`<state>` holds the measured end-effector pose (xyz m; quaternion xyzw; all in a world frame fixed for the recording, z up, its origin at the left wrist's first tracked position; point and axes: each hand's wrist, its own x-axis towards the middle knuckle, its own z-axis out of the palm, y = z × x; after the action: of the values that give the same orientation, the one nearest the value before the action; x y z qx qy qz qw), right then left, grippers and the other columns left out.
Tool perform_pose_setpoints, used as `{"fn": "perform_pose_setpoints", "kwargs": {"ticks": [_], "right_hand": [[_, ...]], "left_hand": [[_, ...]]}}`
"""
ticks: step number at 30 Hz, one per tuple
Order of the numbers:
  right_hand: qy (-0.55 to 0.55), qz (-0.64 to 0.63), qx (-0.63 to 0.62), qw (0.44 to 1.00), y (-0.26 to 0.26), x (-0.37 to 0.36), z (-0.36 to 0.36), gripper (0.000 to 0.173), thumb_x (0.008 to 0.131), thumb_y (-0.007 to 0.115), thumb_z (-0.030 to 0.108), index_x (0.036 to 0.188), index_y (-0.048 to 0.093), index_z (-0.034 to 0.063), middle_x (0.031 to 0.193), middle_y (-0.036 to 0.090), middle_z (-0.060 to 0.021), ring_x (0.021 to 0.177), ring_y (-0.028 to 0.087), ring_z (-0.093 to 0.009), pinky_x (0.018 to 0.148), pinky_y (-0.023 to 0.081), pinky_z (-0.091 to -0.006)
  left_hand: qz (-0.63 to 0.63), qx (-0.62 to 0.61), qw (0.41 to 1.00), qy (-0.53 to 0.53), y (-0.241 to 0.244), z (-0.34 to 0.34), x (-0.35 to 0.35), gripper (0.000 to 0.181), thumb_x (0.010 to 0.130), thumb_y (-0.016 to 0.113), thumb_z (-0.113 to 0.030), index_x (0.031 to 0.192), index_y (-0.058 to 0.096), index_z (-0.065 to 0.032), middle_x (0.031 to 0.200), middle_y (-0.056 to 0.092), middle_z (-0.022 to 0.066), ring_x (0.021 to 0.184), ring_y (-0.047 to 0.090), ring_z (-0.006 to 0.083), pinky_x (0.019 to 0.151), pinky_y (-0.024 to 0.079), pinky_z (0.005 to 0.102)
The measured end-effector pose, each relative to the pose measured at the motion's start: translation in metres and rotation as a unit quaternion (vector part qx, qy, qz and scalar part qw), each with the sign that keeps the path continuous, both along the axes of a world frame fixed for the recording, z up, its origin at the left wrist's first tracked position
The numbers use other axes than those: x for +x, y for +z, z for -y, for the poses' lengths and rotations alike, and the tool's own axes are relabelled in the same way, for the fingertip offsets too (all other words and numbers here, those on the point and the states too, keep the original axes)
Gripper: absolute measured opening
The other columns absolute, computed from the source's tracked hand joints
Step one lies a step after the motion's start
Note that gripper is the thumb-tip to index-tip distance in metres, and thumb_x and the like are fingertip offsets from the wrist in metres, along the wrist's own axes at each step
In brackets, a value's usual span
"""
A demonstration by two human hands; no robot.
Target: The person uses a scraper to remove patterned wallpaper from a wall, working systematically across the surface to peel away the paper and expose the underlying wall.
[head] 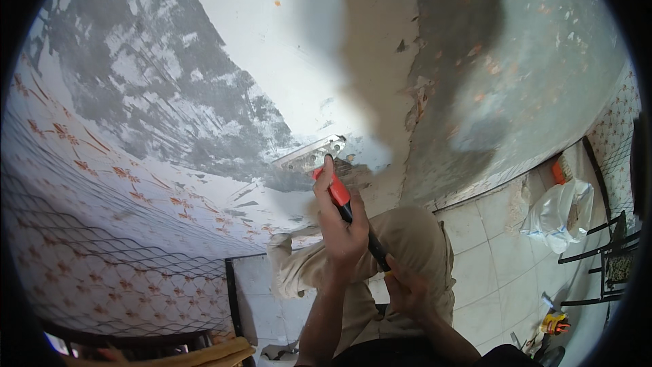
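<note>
My left hand (342,232) is wrapped around the upper part of a long-handled wall scraper (338,188), its index finger stretched along the red neck towards the metal blade. The lower end of the black handle is gripped by my right hand (409,290), in front of my bent knee (412,234). The scraper's blade (309,155) lies against the wall (285,61), where white coating meets a scraped grey area (178,81). Right of the white coating, a ragged edge borders bare grey-green plaster (535,76) with small orange flecks. A shadow falls across this border.
Patterned tiles (127,285) cover the lower wall at left. On the white tiled floor (489,260) at right are a translucent plastic bag (555,214), a black metal-framed chair (606,260) and a yellow container (554,324) near several small tools. A wooden piece (214,352) juts in at bottom left.
</note>
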<state>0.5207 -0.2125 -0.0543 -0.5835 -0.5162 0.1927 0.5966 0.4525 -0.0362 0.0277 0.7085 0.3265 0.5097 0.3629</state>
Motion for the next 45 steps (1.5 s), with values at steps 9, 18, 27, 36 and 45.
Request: {"fn": "perform_pose_setpoints", "kwargs": {"ticks": [9, 18, 27, 36, 45], "right_hand": [[-0.005, 0.026, 0.021, 0.999, 0.002, -0.008, -0.003, 0.042, 0.090, 0.068, 0.002, 0.132, 0.062, 0.0016, 0.079, 0.065, -0.0096, 0.065, 0.063, -0.018, 0.061, 0.051, -0.0308], [-0.009, 0.026, 0.061, 0.998, 0.012, -0.013, -0.013, 0.044, 0.088, 0.069, -0.001, 0.132, 0.061, -0.0008, 0.083, 0.066, -0.0109, 0.065, 0.064, -0.018, 0.059, 0.051, -0.0307], [0.012, -0.020, 0.009, 1.000, 0.023, -0.017, -0.004, 0.043, 0.088, 0.068, -0.003, 0.131, 0.061, -0.0029, 0.090, 0.069, -0.0161, 0.075, 0.069, -0.019, 0.065, 0.053, -0.0296], [0.032, -0.041, -0.004, 0.999, 0.029, -0.019, -0.001, 0.045, 0.090, 0.066, -0.003, 0.135, 0.058, -0.0018, 0.092, 0.069, -0.0154, 0.077, 0.069, -0.020, 0.068, 0.054, -0.0285], [0.025, -0.068, -0.001, 0.997, 0.023, -0.027, 0.000, 0.039, 0.092, 0.065, 0.001, 0.130, 0.061, -0.0047, 0.092, 0.071, -0.0176, 0.074, 0.069, -0.019, 0.067, 0.051, -0.0286]], "left_hand": [[-0.015, -0.007, 1.000, 0.026, -0.001, -0.002, -0.006, 0.062, 0.098, 0.045, 0.007, 0.155, 0.024, -0.0054, 0.096, 0.052, 0.0056, 0.057, 0.046, 0.0047, 0.051, 0.041, 0.0210], [-0.011, 0.026, 0.999, 0.040, 0.014, -0.006, -0.007, 0.061, 0.097, 0.047, 0.007, 0.153, 0.027, -0.0036, 0.093, 0.053, 0.0051, 0.059, 0.050, 0.0062, 0.048, 0.042, 0.0221], [0.028, -0.068, 0.996, 0.044, 0.033, 0.002, -0.005, 0.056, 0.094, 0.051, 0.006, 0.148, 0.036, 0.0028, 0.125, 0.052, 0.0167, 0.104, 0.050, 0.0201, 0.089, 0.040, 0.0302], [0.058, -0.051, 0.996, 0.039, 0.016, 0.002, -0.007, 0.061, 0.092, 0.050, 0.009, 0.151, 0.037, 0.0010, 0.135, 0.052, 0.0182, 0.107, 0.055, 0.0192, 0.092, 0.046, 0.0303], [0.021, -0.031, 0.998, 0.044, 0.043, 0.003, -0.007, 0.063, 0.090, 0.049, 0.011, 0.151, 0.038, -0.0003, 0.110, 0.054, 0.0074, 0.083, 0.049, 0.0095, 0.077, 0.045, 0.0233]]}}
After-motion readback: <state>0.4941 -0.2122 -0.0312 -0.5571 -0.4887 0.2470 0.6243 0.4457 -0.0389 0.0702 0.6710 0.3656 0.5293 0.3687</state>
